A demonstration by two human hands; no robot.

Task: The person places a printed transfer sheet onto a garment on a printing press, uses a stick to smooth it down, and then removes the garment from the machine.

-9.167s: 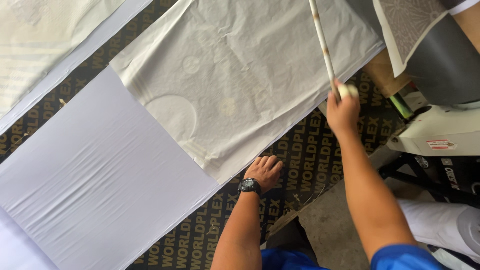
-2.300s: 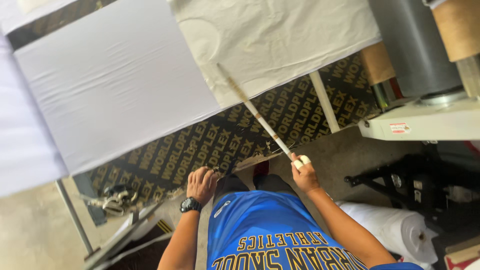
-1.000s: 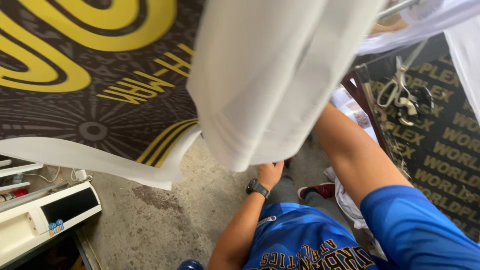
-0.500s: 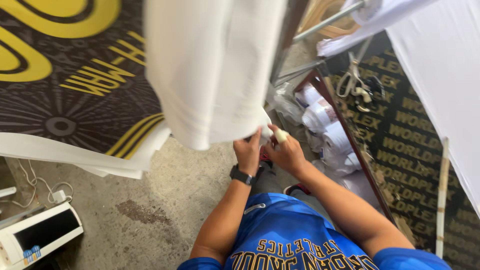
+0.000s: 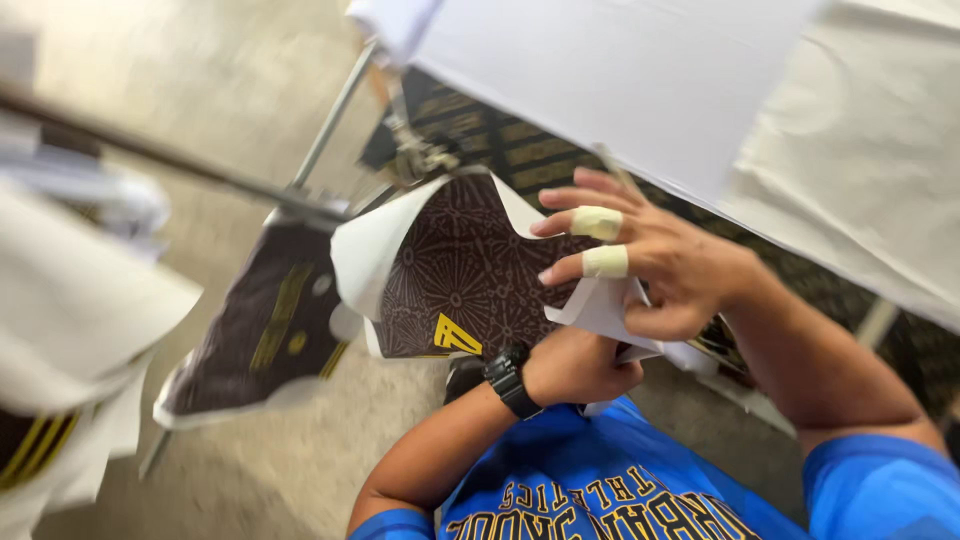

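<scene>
my left hand (image 5: 580, 365) fisted on the white edge of a brown patterned printed sheet (image 5: 460, 275), right hand (image 5: 655, 270) just above — thumb pinching that sheet, taped fingers (image 5: 597, 222) spread wide

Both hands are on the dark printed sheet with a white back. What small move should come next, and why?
Probably lift the curled white edge further with the right hand, while the left hand keeps the sheet firm. The right hand's fingers pinch that edge, the sheet is bent and partly turned over, and the left hand grips it from below.
</scene>
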